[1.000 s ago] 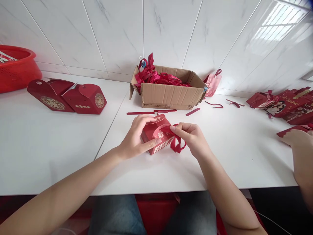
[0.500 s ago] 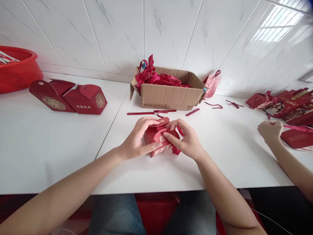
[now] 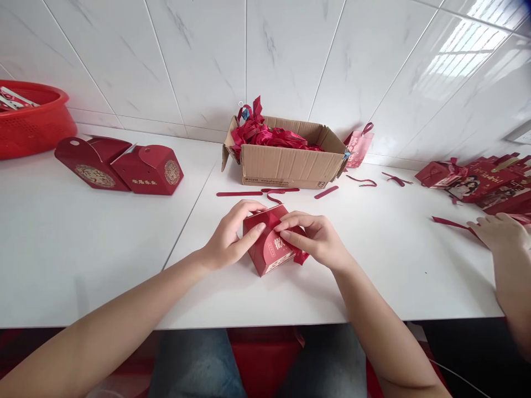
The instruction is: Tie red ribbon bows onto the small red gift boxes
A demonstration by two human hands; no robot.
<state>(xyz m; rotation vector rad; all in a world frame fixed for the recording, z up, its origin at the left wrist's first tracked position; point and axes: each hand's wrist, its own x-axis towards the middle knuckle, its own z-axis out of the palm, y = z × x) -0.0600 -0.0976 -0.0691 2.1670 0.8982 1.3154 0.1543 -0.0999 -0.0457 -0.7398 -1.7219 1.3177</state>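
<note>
A small red gift box [image 3: 265, 253] with pale printed characters stands on the white table in front of me, turned at an angle. My left hand [image 3: 233, 236] grips its left side, thumb on the top flap and fingers behind. Over the box's top right, my right hand [image 3: 314, 235] pinches at the flap's upper edge, where a brighter red ribbon shows; its fingertips partly cover the spot. Loose red ribbon [image 3: 301, 258] hangs at the box's right side, under my right hand.
Behind is a cardboard box [image 3: 286, 166] of red ribbons, with ribbon strips [image 3: 239, 194] before it. Two larger red boxes [image 3: 155, 171] and a red plastic basket [image 3: 37, 130] stand left. At right, a co-worker's hand [image 3: 500, 231] lies by a ribbon and several red boxes [image 3: 485, 177].
The gift box has turned and its far flap has folded down. My left thumb has moved up onto the top; my right fingers have closed together there. The co-worker's hand has moved right.
</note>
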